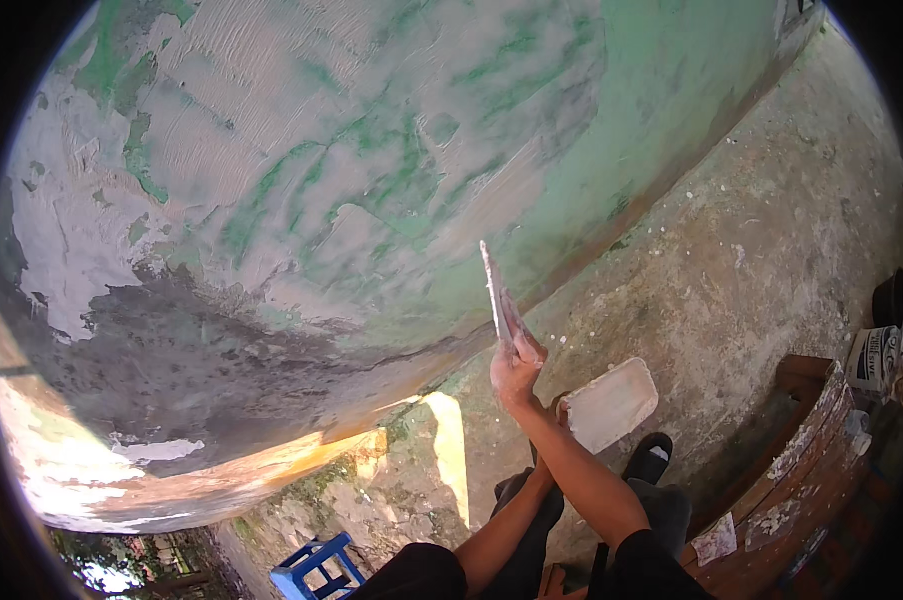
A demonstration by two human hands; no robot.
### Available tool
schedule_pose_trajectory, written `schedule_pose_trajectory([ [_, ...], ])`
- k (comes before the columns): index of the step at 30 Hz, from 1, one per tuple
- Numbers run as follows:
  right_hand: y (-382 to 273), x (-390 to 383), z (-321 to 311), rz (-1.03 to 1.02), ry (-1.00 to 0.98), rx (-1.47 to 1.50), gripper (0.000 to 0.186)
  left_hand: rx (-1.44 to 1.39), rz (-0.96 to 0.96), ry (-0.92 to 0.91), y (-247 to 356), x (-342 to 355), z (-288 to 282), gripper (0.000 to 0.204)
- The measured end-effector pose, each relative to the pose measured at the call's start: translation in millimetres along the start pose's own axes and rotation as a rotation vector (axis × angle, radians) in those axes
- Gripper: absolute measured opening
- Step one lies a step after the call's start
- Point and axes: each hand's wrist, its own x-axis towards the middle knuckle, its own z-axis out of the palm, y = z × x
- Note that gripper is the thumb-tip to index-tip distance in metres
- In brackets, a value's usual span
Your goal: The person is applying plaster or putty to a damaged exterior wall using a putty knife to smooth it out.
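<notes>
My right hand (518,366) grips a plaster scraper (499,290). Its flat, whitish blade points up toward the wall and shows nearly edge-on, so I cannot tell if it touches. White plaster coats the blade's edge and my fingers. My left hand (563,412) passes beneath my right forearm and holds a white rounded-corner tray (615,405) by its left end; most of those fingers are hidden. The tray's face carries a thin whitish smear. Ahead stands a green wall (662,90) with uneven streaks of pale plaster across it.
A stained concrete floor (732,270) runs along the wall's foot. To the right are a plaster-spattered wooden bench (782,470) and a white bucket (877,358). A blue plastic stool (317,568) stands at the lower left. My sandalled foot (654,452) is near the tray.
</notes>
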Motion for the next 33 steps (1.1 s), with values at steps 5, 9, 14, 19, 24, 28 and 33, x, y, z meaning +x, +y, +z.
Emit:
schedule_pose_trajectory([
  [5,-0.8,57.2,29.6,0.179,0.048,-0.167,0.052,-0.287,0.115,-0.013,-109.3,-17.3,3.5,0.037],
  [9,19.8,16.7,51.6,-0.199,-0.032,-0.1,0.061,-0.058,-0.045,0.004,-57.0,3.3,11.8,0.038],
  [14,4.7,-69.2,56.1,-0.155,-0.407,-0.022,0.065,0.179,-0.106,0.17,3.8,-20.6,1.9,0.04],
  [19,-10.2,-74.6,33.5,-0.21,-0.503,0.009,0.062,0.247,-0.31,-0.071,30.1,-40.4,-16.1,0.035],
  [24,-9.5,40.9,3.7,-0.04,0.137,-0.331,0.047,0.046,0.53,0.154,3.9,-40.4,-21.0,0.029],
  [28,-16.5,116.6,4.1,-0.005,0.306,-0.314,0.034,0.065,-0.177,0.02,20.4,-35.9,-35.0,0.031],
  [33,-24.4,55.1,57.2,-0.279,0.049,-0.31,0.057,0.026,0.075,0.188,-33.0,-38.0,-33.0,0.032],
])
